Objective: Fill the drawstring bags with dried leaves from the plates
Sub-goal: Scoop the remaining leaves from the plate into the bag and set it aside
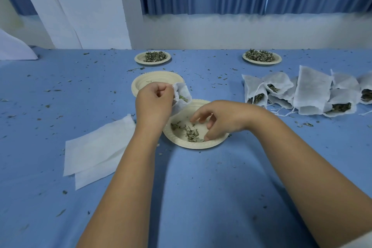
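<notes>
Centre of the blue tablecloth: near plate, with a thin scatter of dried leaves in it. Right hand is over that plate, fingers spread and loosely bent, thumb apart from them, thumb tip touching the leaves. Left hand is at the plate's far-left rim, fingers curled, pinching the mouth of a white drawstring bag. The bag hangs tilted over the rim, a little leaf showing inside. Hands are near each other, not touching.

Behind the left hand is a second plate holding only crumbs. At the far edge, far left plate and far right plate, both heaped with leaves. On the right, a heap of filled bags, strings trailing. On the left, flat bags, overlapping. Leaf crumbs are scattered across the cloth.
</notes>
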`<act>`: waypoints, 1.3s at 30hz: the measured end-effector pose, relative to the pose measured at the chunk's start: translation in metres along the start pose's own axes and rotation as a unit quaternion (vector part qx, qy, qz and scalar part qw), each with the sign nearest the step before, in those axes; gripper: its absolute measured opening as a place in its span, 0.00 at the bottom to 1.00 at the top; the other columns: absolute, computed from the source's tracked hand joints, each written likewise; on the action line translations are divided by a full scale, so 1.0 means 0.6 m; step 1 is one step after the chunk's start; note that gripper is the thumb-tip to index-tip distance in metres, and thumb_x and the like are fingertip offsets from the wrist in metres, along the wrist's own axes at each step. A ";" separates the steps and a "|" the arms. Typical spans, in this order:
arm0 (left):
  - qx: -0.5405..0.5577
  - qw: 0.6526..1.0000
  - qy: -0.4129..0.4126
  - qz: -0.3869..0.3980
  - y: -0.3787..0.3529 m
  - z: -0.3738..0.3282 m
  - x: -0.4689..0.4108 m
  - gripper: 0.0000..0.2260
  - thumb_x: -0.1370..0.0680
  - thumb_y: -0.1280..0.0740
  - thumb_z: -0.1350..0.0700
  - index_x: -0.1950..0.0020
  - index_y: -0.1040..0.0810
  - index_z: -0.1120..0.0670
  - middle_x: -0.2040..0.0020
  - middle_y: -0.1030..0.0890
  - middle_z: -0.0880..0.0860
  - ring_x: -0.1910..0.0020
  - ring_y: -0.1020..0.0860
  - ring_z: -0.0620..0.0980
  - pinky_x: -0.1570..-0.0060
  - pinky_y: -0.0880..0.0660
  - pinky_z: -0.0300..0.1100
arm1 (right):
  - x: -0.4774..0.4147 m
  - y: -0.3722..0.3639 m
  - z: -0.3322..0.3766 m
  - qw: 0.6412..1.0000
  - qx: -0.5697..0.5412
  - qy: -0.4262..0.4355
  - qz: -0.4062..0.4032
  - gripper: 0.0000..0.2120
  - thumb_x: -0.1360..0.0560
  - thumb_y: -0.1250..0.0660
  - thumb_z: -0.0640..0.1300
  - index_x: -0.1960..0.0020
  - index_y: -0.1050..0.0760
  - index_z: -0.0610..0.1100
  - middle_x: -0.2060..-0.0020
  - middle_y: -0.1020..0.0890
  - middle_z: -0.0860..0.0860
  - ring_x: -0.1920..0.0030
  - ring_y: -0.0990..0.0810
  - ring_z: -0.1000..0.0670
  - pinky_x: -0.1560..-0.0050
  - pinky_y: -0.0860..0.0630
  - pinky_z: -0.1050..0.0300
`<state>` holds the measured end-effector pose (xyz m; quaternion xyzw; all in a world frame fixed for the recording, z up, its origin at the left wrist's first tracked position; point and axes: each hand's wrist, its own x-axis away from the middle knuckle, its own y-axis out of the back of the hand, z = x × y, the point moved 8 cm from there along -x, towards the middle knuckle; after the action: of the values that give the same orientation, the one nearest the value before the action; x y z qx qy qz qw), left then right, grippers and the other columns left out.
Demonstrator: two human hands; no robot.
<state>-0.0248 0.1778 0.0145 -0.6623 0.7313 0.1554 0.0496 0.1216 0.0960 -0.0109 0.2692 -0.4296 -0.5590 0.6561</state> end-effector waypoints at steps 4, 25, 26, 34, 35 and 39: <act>-0.007 1.000 -0.015 -0.004 0.001 -0.002 -0.003 0.10 0.24 0.35 0.59 0.59 0.22 0.64 0.68 0.24 0.46 0.64 0.23 0.47 0.62 0.27 0.41 | -0.023 -0.016 0.011 0.999 0.030 0.021 -0.023 0.30 0.30 0.24 0.49 0.30 0.30 0.57 0.45 0.30 0.60 0.50 0.26 0.57 0.53 0.29 0.64; -0.013 1.000 -0.004 0.018 -0.005 0.002 -0.004 0.10 0.24 0.35 0.59 0.64 0.20 0.55 0.71 0.22 0.40 0.66 0.20 0.41 0.66 0.25 0.33 | -0.032 -0.044 0.072 0.984 -0.032 0.145 -0.102 0.08 0.28 0.30 0.36 0.54 0.14 0.46 0.72 0.23 0.67 0.68 0.26 0.65 0.65 0.32 0.71; -0.012 1.000 -0.003 0.017 -0.004 0.002 -0.004 0.10 0.24 0.35 0.59 0.64 0.20 0.55 0.71 0.23 0.40 0.67 0.21 0.39 0.67 0.26 0.32 | -0.029 -0.038 0.068 0.985 -0.045 0.135 -0.100 0.07 0.28 0.29 0.37 0.54 0.14 0.47 0.71 0.21 0.66 0.68 0.26 0.65 0.65 0.31 0.70; -0.010 0.999 0.012 0.042 -0.012 -0.003 0.009 0.08 0.25 0.36 0.61 0.63 0.20 0.60 0.63 0.19 0.54 0.63 0.20 0.52 0.65 0.21 0.37 | 0.020 0.070 -0.024 0.937 -0.272 0.021 -0.218 0.06 0.28 0.26 0.39 0.53 0.14 0.47 0.60 0.13 0.51 0.55 0.15 0.52 0.53 0.22 0.67; -0.012 0.998 0.014 0.056 -0.018 -0.003 0.012 0.08 0.25 0.36 0.61 0.63 0.19 0.59 0.61 0.18 0.56 0.60 0.19 0.55 0.60 0.18 0.43 | 0.022 0.071 -0.025 0.921 -0.316 0.020 -0.227 0.07 0.28 0.25 0.38 0.52 0.15 0.45 0.58 0.13 0.50 0.54 0.15 0.50 0.51 0.21 0.65; -0.054 0.995 -0.010 0.084 -0.034 -0.014 0.021 0.06 0.23 0.33 0.57 0.59 0.17 0.52 0.62 0.16 0.52 0.59 0.17 0.50 0.51 0.19 0.50 | 0.018 0.064 0.001 0.903 -0.352 0.043 -0.244 0.09 0.31 0.24 0.35 0.52 0.17 0.44 0.61 0.14 0.49 0.59 0.16 0.55 0.55 0.20 0.66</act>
<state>-0.0051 0.1618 0.0155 -0.5989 0.7742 0.2048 0.0074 0.1406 0.0947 0.0240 0.1410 -0.0972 -0.8044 0.5689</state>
